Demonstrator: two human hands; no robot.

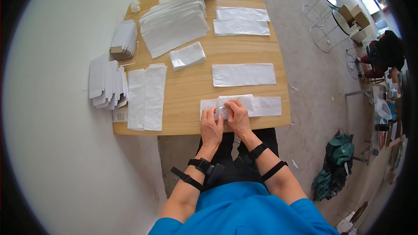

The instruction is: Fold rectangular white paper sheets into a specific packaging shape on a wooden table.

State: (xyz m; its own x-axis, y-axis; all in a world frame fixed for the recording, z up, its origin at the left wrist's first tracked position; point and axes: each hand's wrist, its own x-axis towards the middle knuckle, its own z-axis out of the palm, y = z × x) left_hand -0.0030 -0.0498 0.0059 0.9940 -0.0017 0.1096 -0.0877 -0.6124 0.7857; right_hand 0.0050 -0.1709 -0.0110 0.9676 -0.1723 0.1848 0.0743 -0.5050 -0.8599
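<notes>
White sheeting (266,106), folded into a strip, is lying at the near edge of the table (187,89), running left to right beneath both hands. Toward the far left, a broad fan of white sheets (174,30) is spreading out; a pair of long strips (154,98) is resting at the near left, and a flat strip (244,75) is lying just beyond the worked one. Smaller again, a folded packet (187,55) is sitting near the middle. The left hand (211,128) and the right hand (238,117) are facing inward, each grip apparently pinching the upper layer (249,103), with exact contact partly hidden. Something small and shiny (223,110) is showing between them, too small to identify. Folding or closing seems to be the step in hand; the next move is probably calling for aligned edges and even pressing.
</notes>
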